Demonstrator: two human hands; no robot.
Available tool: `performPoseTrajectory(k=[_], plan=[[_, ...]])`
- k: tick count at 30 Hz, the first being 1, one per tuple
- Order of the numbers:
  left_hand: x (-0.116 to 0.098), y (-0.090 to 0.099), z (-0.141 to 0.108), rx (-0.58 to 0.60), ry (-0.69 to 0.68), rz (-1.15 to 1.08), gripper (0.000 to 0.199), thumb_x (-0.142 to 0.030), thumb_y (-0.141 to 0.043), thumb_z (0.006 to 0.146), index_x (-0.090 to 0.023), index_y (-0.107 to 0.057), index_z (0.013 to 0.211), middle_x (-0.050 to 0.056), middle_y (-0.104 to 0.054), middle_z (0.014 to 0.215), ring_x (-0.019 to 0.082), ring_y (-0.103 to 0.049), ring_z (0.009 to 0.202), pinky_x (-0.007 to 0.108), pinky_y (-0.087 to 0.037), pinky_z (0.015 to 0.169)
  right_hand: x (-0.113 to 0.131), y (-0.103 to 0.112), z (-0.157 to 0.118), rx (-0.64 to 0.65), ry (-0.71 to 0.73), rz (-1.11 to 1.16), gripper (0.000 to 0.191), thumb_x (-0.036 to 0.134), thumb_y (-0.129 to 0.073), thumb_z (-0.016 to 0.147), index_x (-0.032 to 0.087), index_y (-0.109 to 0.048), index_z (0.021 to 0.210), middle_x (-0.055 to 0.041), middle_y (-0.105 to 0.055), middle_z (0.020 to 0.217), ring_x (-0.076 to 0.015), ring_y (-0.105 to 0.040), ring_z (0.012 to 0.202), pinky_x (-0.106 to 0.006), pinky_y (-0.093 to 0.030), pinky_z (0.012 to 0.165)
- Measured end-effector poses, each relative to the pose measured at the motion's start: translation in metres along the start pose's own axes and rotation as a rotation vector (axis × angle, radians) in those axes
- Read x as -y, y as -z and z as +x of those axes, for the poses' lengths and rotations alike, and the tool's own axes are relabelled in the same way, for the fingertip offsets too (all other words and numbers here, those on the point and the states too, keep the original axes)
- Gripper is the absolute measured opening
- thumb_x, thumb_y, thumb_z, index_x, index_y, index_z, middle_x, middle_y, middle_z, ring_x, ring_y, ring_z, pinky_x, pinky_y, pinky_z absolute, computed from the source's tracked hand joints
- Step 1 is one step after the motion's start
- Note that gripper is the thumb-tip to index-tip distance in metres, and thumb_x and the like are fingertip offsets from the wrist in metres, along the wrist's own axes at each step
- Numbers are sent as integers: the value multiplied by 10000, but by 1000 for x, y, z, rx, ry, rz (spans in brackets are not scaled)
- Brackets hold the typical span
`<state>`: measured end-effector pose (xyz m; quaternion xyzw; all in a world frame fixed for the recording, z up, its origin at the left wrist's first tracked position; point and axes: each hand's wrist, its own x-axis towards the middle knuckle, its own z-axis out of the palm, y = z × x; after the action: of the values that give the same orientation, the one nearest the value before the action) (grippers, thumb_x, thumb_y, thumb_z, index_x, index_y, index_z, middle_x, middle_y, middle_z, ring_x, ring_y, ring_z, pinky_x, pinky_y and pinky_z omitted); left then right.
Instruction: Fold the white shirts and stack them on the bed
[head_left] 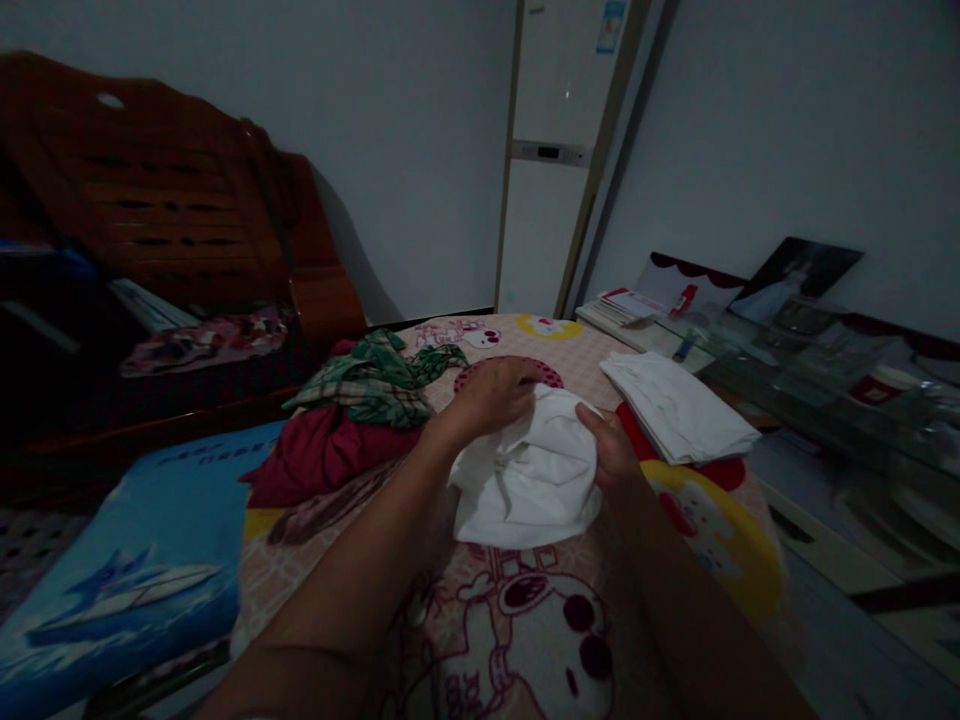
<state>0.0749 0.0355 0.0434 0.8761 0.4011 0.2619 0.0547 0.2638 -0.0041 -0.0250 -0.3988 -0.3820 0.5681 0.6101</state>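
A crumpled white cloth [529,485] hangs between my two hands above a pink patterned cover [540,640]. My left hand [499,395] pinches its upper left edge, the fingertips partly hidden by the fabric. On the cloth's upper right edge, my right hand [611,445] grips with the thumb on top. Folded white fabric [679,405] lies to the right of my right hand. Left of my left hand, a green plaid cloth [375,380] rests bunched up against a dark red cloth [330,455].
A wooden bench [165,220] with clothing on it stands at the left, near a blue printed board [157,560]. At the right is a glass shelf [810,390] holding papers and glassware. A tall white cabinet unit [544,230] stands behind.
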Motion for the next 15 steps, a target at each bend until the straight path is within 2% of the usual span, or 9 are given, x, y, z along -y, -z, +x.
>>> performPoseTrajectory(k=[2,5,7,9,12,15], plan=[[-3,0,0,42,-48,-68,241,-175,-563,810,-176,-676,1023,72,-695,1023,210,-615,944,309,-446,848,0,0,0,25,8,1,351,419,-815,617,162,-716,835,-53,-744,757,-253,-699,749,-380,-545,737],[-4,-4,1,95,-62,-114,142,-218,-540,839,-155,-667,856,60,-674,856,187,-586,806,293,-420,760,0,1,-1,107,36,-8,305,375,-794,647,156,-731,849,-63,-748,795,-249,-695,748,-371,-542,732],[-1,-6,1,107,-53,-171,154,-206,-512,843,-152,-622,751,33,-624,746,158,-535,707,273,-389,689,0,2,0,111,87,-52,293,349,-783,664,168,-735,890,-56,-750,832,-237,-692,757,-357,-540,730],[4,-6,2,88,-25,-260,167,-201,-496,842,-159,-577,703,5,-577,691,137,-488,656,256,-359,643,1,2,1,86,198,-137,350,316,-770,678,200,-725,1005,-44,-748,938,-228,-688,836,-352,-535,779],[9,-4,2,72,-2,-391,161,-216,-501,835,-166,-549,689,-16,-548,677,124,-466,649,243,-343,629,4,1,2,111,444,-375,454,252,-738,696,252,-693,1148,-42,-685,1189,-236,-619,1094,-383,-469,969],[10,-3,1,113,1,-488,113,-220,-524,809,-165,-570,722,-19,-551,688,119,-468,652,237,-349,630,5,-3,0,128,645,-609,385,196,-691,726,285,-727,1099,-33,-592,1341,-224,-548,1209,-385,-397,1061]])
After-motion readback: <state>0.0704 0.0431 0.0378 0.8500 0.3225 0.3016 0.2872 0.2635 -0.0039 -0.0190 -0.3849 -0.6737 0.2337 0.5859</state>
